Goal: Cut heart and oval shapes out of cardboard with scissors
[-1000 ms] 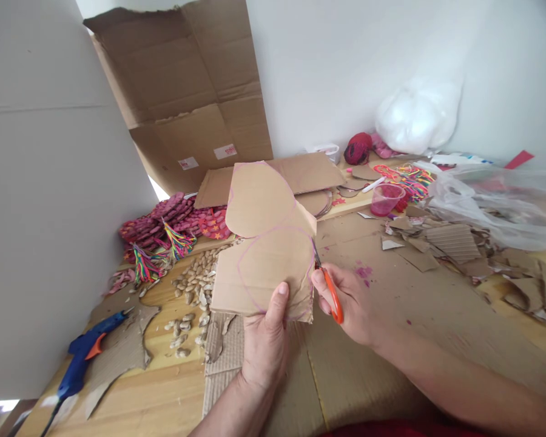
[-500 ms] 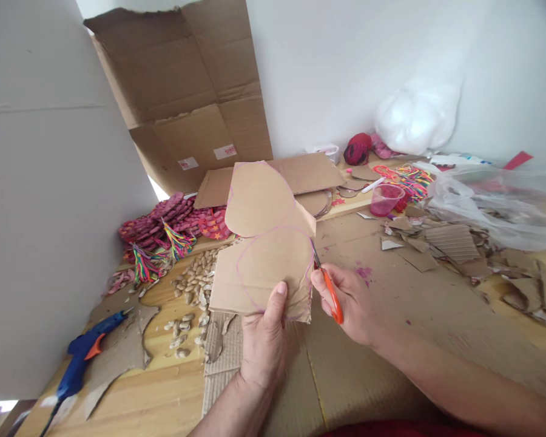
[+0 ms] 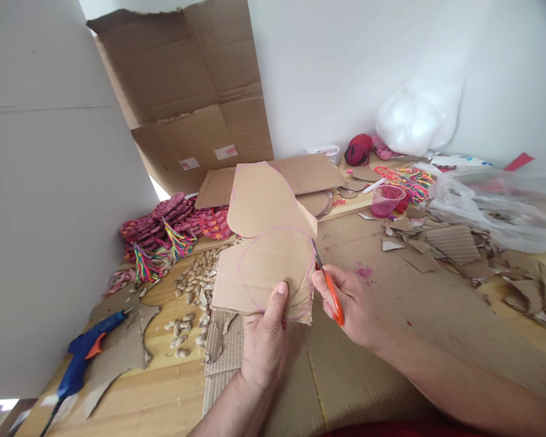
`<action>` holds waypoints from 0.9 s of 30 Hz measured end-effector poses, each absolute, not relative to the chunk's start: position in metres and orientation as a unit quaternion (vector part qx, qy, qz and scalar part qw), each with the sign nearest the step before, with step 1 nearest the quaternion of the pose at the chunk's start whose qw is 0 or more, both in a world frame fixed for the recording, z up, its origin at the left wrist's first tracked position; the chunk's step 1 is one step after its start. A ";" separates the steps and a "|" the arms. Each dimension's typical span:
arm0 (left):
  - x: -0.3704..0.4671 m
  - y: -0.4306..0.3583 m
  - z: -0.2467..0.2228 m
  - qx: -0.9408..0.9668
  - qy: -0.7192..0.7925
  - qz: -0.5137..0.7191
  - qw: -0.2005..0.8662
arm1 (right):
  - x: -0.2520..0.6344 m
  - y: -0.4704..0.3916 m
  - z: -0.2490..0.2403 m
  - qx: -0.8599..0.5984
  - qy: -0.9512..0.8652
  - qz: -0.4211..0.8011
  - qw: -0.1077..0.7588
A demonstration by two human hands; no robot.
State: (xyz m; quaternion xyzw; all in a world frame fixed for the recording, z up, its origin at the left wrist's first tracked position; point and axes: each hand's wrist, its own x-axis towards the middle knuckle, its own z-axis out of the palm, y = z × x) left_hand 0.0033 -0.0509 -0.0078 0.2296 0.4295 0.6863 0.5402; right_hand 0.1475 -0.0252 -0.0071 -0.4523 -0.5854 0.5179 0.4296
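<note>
My left hand (image 3: pixel 269 337) grips a piece of cardboard (image 3: pixel 273 261) by its lower edge, thumb on top and fingers underneath. Purple outlines are drawn on it; the upper part has a rounded, cut edge, and a slit on the left parts it from the lower part. In my right hand (image 3: pixel 350 303) are scissors (image 3: pixel 333 297) with orange handles. Their blades meet the cardboard's right edge beside the purple line, and the blade tips are partly hidden. The fingers of my right hand are wrapped round the handles.
A blue glue gun (image 3: pixel 79 352) lies at the left on a cardboard scrap (image 3: pixel 118 346). Peanut shells (image 3: pixel 195 279) are scattered near pink patterned pieces (image 3: pixel 173 215). Cardboard offcuts (image 3: pixel 455 243), a pink cup (image 3: pixel 386 200) and a clear plastic bag (image 3: pixel 495 200) lie at the right.
The cardboard appears very slightly further right in view, as does the background. Both hands keep their grips, and the scissors stay at the right edge.
</note>
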 end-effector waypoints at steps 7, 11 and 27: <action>-0.001 -0.047 -0.007 0.210 0.423 0.689 0.550 | 0.149 -0.021 -0.006 -0.442 -0.575 0.546 0.420; -0.003 -0.045 -0.008 0.226 0.420 0.678 0.559 | 0.153 -0.017 -0.002 -0.444 -0.587 0.553 0.390; -0.002 -0.046 -0.007 0.226 0.408 0.684 0.561 | 0.151 -0.019 -0.001 -0.437 -0.562 0.559 0.425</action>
